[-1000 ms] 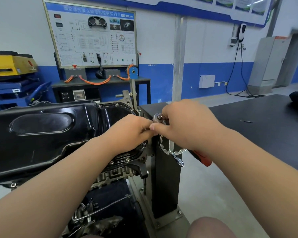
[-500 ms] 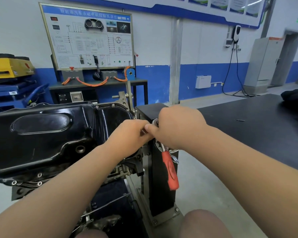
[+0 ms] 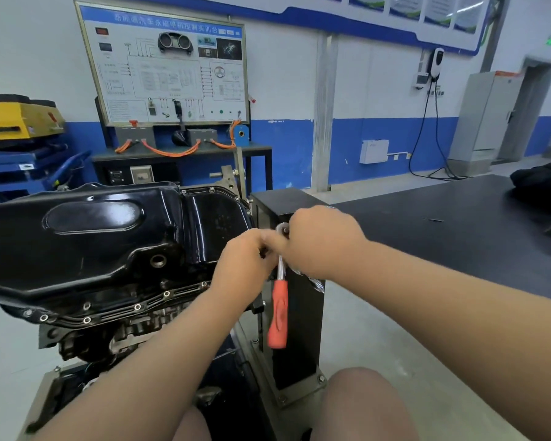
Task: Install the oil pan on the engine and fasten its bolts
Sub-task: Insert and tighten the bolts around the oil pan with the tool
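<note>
The black oil pan [image 3: 109, 243] sits on the engine [image 3: 115, 338] in the left half of the view. Its long axis runs from 9 o'clock towards 3 o'clock, with the deep sump end at 9 and the shallow end by the hands. The pan's bulged face is turned up and towards the camera, and its drain hole [image 3: 158, 260] is open. A row of bolts [image 3: 137, 307] lines the near flange.

At the pan's 3 o'clock end is a ratchet wrench [image 3: 278, 313]. Its head is up at 12 and its orange handle hangs straight down to 6. The right hand [image 3: 322, 243] is curled over the head. The left hand [image 3: 245, 262] has its fingers bunched tight round the drive end, just beside the right thumb. What lies under them is hidden.

Behind the wrench stands the black stand post [image 3: 299, 329], bolted to a grey base. A dark table [image 3: 458, 237] spreads towards 3 o'clock, with a dark bundle [image 3: 544, 186] at its far end. The floor is grey concrete.

On the white-and-blue wall at 11 o'clock hangs a wiring training board [image 3: 166, 68]. There is yellow equipment [image 3: 19, 119] at 9 o'clock and a grey cabinet [image 3: 484, 116] at 2.
</note>
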Available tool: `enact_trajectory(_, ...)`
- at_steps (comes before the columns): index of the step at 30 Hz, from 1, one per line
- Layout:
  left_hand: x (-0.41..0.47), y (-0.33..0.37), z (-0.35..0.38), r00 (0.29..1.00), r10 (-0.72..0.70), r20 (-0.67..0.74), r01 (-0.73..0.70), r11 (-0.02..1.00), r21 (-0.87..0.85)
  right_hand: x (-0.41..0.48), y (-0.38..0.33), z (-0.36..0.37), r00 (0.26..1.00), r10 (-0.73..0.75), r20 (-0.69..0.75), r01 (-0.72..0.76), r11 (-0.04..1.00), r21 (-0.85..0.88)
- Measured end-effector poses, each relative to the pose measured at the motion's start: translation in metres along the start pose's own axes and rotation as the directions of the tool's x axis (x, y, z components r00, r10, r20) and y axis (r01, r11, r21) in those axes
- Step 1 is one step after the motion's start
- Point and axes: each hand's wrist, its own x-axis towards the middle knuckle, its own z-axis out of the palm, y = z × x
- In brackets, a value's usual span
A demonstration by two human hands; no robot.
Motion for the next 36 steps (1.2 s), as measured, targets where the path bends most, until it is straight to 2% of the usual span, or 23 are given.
enact_trajectory(2, -0.003, 0.001, 0.004, 0.999, -0.033, -0.035, 0.037, 0.993, 0.11, -0.001, -0.003, -0.001, 0.997, -0.081, 0.006, 0.081, 0.994, -0.068)
enact_trajectory(3, -0.005, 0.001, 0.004, 0.999, -0.019, -0.033, 0.023, 0.993, 0.117, -0.001, -0.002, -0.006, 0.984, -0.18, 0.012, 0.18, 0.97, -0.166)
enact_trajectory(5, -0.006, -0.001, 0.003, 0.999, 0.035, -0.019, -0.033, 0.992, 0.121, 0.002, 0.006, -0.015, 0.893, -0.45, 0.021, 0.426, 0.828, -0.363)
enact_trajectory(6, -0.006, -0.001, 0.003, 0.999, 0.049, -0.012, -0.047, 0.99, 0.133, 0.003, 0.01, -0.018, 0.84, -0.541, 0.04, 0.5, 0.745, -0.442)
enact_trajectory(7, -0.005, -0.001, 0.003, 0.999, 0.053, -0.012, -0.051, 0.988, 0.143, 0.004, 0.011, -0.021, 0.82, -0.569, 0.058, 0.522, 0.703, -0.484)
enact_trajectory(8, -0.004, 0.0, 0.003, 0.999, 0.051, -0.012, -0.048, 0.988, 0.149, 0.003, 0.009, -0.02, 0.83, -0.555, 0.058, 0.51, 0.713, -0.482)
enact_trajectory(10, -0.002, 0.003, 0.004, 1.0, 0.004, 0.01, -0.005, 0.994, 0.106, 0.001, 0.001, -0.017, 0.905, -0.426, 0.016, 0.394, 0.82, -0.415)
enact_trajectory(12, 0.0, 0.006, 0.005, 0.997, -0.046, 0.064, 0.043, 0.998, 0.041, 0.001, -0.01, -0.012, 0.982, -0.184, 0.037, 0.186, 0.932, -0.31)
enact_trajectory(13, 0.002, 0.007, 0.005, 0.994, -0.056, 0.089, 0.053, 0.998, 0.036, 0.002, -0.013, -0.008, 0.994, -0.089, 0.066, 0.103, 0.956, -0.276)
enact_trajectory(15, 0.007, 0.009, 0.003, 0.987, -0.058, 0.15, 0.042, 0.993, 0.112, 0.004, -0.015, -0.007, 0.996, -0.036, 0.084, 0.058, 0.956, -0.286)
enact_trajectory(18, 0.012, 0.011, -0.001, 0.963, -0.043, 0.264, -0.008, 0.982, 0.189, 0.007, -0.007, -0.02, 0.976, -0.142, 0.164, 0.192, 0.916, -0.351)
enact_trajectory(21, 0.015, 0.013, -0.002, 0.946, -0.057, 0.319, -0.01, 0.979, 0.205, 0.006, 0.006, -0.03, 0.881, -0.437, 0.18, 0.462, 0.719, -0.519)
enact_trajectory(22, 0.016, 0.014, -0.002, 0.942, -0.056, 0.331, -0.018, 0.976, 0.218, 0.006, 0.009, -0.029, 0.851, -0.495, 0.177, 0.504, 0.672, -0.543)
enact_trajectory(23, 0.016, 0.014, -0.002, 0.941, -0.062, 0.331, -0.016, 0.974, 0.228, 0.005, 0.01, -0.026, 0.84, -0.522, 0.148, 0.511, 0.67, -0.538)
enact_trajectory(25, 0.016, 0.013, -0.005, 0.942, -0.065, 0.33, -0.012, 0.974, 0.224, 0.004, 0.007, -0.019, 0.904, -0.426, 0.044, 0.399, 0.801, -0.446)
enact_trajectory(27, 0.019, 0.012, -0.011, 0.936, -0.069, 0.344, -0.009, 0.975, 0.221, 0.005, 0.004, -0.015, 0.99, -0.138, -0.007, 0.133, 0.965, -0.224)
enact_trajectory(28, 0.022, 0.011, -0.013, 0.931, -0.077, 0.357, -0.005, 0.975, 0.222, 0.005, 0.003, -0.012, 0.999, 0.031, 0.044, -0.028, 0.998, -0.058)
enact_trajectory(29, 0.025, 0.011, -0.016, 0.923, -0.098, 0.372, 0.016, 0.976, 0.217, 0.006, 0.003, -0.008, 0.981, 0.142, 0.131, -0.153, 0.984, 0.086)
enact_trajectory(31, 0.029, 0.01, -0.023, 0.912, -0.098, 0.398, 0.013, 0.977, 0.212, 0.008, 0.001, -0.007, 0.958, 0.171, 0.231, -0.213, 0.962, 0.172)
enact_trajectory(32, 0.03, 0.01, -0.027, 0.918, -0.058, 0.393, -0.042, 0.97, 0.24, 0.009, -0.001, -0.011, 0.964, 0.154, 0.215, -0.187, 0.972, 0.141)
enact_trajectory(34, 0.031, 0.011, -0.036, 0.92, 0.027, 0.391, -0.153, 0.943, 0.295, 0.012, -0.002, -0.02, 0.993, -0.018, 0.117, 0.032, 0.992, -0.123)
enact_trajectory(35, 0.032, 0.011, -0.037, 0.91, 0.047, 0.411, -0.188, 0.933, 0.309, 0.013, 0.001, -0.023, 0.981, -0.182, 0.071, 0.195, 0.936, -0.292)
enact_trajectory(36, 0.035, 0.011, -0.037, 0.9, 0.06, 0.432, -0.215, 0.923, 0.32, 0.014, 0.003, -0.026, 0.936, -0.348, 0.055, 0.338, 0.844, -0.415)
